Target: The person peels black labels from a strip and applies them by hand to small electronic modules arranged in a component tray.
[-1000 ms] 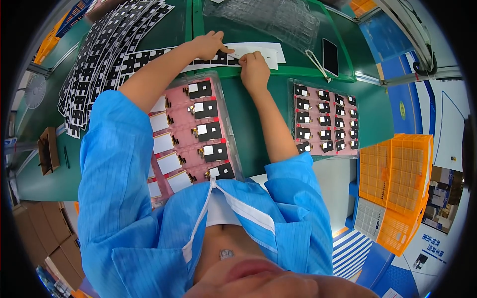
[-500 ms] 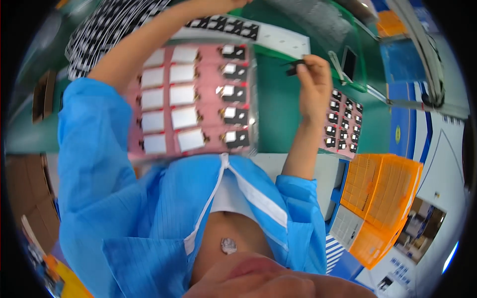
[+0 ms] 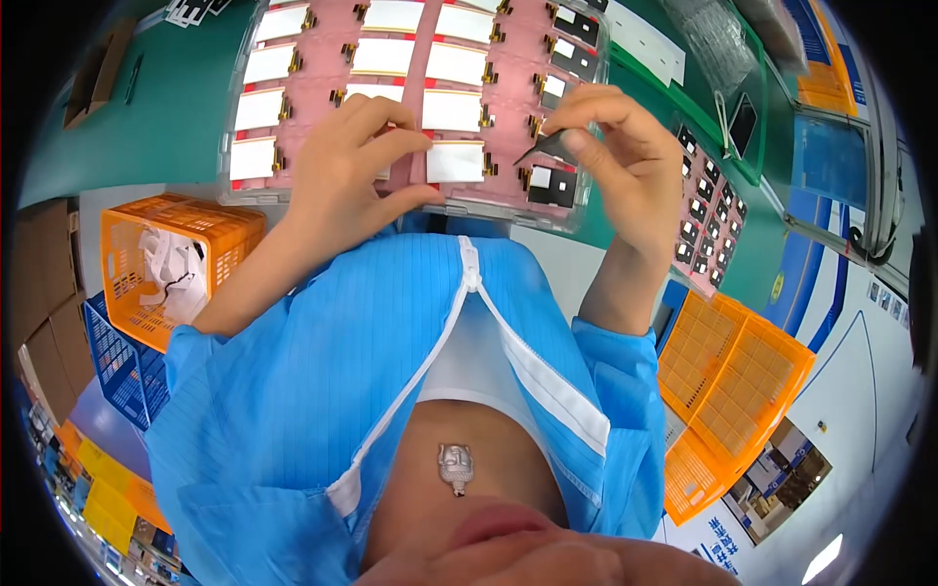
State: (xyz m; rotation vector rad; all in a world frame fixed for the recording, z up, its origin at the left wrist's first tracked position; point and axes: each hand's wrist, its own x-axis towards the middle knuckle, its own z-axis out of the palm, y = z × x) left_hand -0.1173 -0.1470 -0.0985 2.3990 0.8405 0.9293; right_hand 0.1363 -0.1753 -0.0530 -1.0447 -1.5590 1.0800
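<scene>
A pink tray (image 3: 415, 107) in a clear outer case lies before me, holding rows of white flat rectangular pieces with small brown and black connector tabs. My left hand (image 3: 357, 156) rests over its near part, thumb and index finger spread at the left corners of one white piece (image 3: 455, 162); whether they touch it I cannot tell. In my right hand (image 3: 625, 161) is a pair of black tweezers (image 3: 552, 146), their tips pointing left over the pink strip. Just below them, a black piece with a white square (image 3: 553, 186) sits in the tray's right column.
A second pink tray (image 3: 705, 210) with small black pieces lies at the right. Beyond it are a phone (image 3: 744, 125) and a green-edged tray (image 3: 674, 93). Orange crates stand at left (image 3: 230, 220) and right (image 3: 738, 391). A brown cardboard box (image 3: 98, 73) is far left.
My left hand has come back from the far side to the tray's near edge. My right hand has brought the tweezers left over the tray. The checkered black-and-white strips are mostly out of view.
</scene>
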